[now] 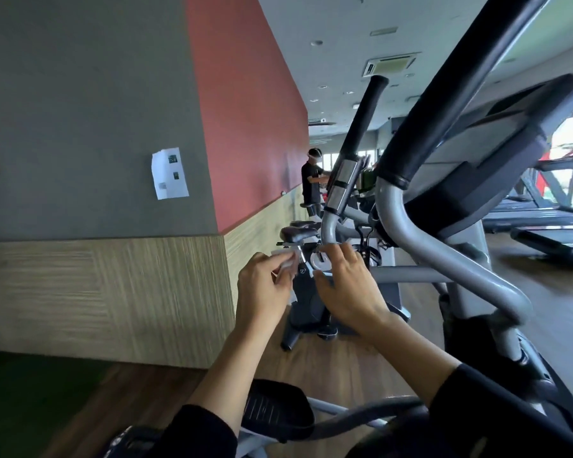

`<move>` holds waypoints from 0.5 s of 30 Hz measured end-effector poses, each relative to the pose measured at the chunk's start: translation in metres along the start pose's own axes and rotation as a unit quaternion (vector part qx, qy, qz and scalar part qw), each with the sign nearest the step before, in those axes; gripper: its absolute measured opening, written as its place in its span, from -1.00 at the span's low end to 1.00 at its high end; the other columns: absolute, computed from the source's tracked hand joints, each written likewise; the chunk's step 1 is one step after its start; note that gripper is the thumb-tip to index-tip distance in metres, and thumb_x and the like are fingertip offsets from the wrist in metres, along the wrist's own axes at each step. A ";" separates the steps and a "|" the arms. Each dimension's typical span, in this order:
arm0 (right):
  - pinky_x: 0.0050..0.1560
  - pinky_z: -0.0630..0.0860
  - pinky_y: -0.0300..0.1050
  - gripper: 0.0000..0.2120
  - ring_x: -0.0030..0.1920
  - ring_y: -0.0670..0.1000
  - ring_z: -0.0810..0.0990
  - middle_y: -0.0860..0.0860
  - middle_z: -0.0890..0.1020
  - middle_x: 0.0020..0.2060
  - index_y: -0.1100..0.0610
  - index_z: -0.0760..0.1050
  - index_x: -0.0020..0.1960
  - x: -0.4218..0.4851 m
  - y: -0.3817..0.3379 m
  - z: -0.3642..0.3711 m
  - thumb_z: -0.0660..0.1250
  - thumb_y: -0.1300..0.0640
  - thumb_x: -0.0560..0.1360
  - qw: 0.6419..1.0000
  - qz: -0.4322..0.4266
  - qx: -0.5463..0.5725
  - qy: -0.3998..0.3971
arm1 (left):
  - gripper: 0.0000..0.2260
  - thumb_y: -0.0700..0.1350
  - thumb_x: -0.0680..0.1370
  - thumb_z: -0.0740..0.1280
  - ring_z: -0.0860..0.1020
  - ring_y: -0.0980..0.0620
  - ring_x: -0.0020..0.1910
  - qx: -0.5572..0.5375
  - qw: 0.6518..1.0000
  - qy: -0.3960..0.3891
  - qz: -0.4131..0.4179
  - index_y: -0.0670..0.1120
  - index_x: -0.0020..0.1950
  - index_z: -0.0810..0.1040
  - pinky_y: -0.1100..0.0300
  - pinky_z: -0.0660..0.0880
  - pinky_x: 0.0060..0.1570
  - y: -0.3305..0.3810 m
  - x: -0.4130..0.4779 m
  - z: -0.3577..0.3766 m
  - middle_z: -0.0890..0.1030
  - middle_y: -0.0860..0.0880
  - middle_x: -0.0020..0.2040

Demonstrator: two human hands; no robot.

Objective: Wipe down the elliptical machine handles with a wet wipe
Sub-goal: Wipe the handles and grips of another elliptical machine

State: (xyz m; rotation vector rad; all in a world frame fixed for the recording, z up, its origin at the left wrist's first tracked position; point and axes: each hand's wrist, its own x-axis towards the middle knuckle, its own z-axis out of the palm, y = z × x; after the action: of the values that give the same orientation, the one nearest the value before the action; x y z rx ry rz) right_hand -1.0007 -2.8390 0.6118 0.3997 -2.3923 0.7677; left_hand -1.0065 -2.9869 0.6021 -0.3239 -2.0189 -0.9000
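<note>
Black sleeves reach forward, and the left hand pinches the white wet wipe in curled fingers, just left of the elliptical's grey handle tube. Right hand is spread loose, holding nothing, fingertips at the tube's lower bend, contact unclear. Black grip rises above both hands.
</note>
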 end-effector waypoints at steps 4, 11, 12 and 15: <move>0.26 0.33 0.08 -0.58 0.27 0.26 0.37 0.21 0.43 0.24 0.25 0.34 0.33 0.039 0.011 0.007 0.29 0.22 0.49 0.997 -0.009 -0.005 0.072 | -0.73 -0.24 0.48 0.41 0.53 0.19 -0.28 -0.037 0.999 0.012 0.033 0.01 0.13 0.66 0.50 0.37 -0.20 -0.012 0.039 0.021 0.61 0.04 -0.18; 0.33 0.26 -0.03 -0.43 0.37 0.09 0.21 0.13 0.24 0.39 0.23 0.16 0.47 0.080 0.026 0.014 0.28 0.16 0.54 0.984 0.001 0.033 0.174 | -0.78 -0.12 0.51 0.41 0.53 0.14 -0.21 -0.122 0.990 0.019 0.066 0.00 0.16 0.65 0.52 0.37 -0.20 -0.020 0.099 0.059 0.66 0.05 -0.13; 0.37 0.22 -0.05 -0.41 0.39 0.10 0.19 0.15 0.22 0.41 0.24 0.13 0.49 0.085 0.029 0.016 0.27 0.15 0.54 0.982 0.008 0.037 0.187 | -0.77 -0.11 0.51 0.42 0.53 0.11 -0.22 -0.128 0.989 0.014 0.074 0.01 0.17 0.64 0.47 0.38 -0.20 -0.020 0.107 0.064 0.67 0.02 -0.13; 0.46 0.17 0.01 -0.37 0.43 0.16 0.18 0.22 0.18 0.44 0.29 0.07 0.51 0.101 0.033 0.018 0.19 0.07 0.55 0.975 0.033 0.044 0.213 | -0.73 -0.17 0.50 0.43 0.52 0.09 -0.20 -0.143 0.983 0.006 0.117 0.00 0.20 0.62 0.38 0.42 -0.17 -0.019 0.129 0.078 0.66 0.09 -0.11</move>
State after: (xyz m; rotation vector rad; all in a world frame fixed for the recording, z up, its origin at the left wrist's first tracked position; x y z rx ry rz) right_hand -1.1022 -2.8344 0.6482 0.1675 -1.9813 0.8924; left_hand -1.1395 -2.9591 0.6695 -0.6989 -1.7943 -1.0363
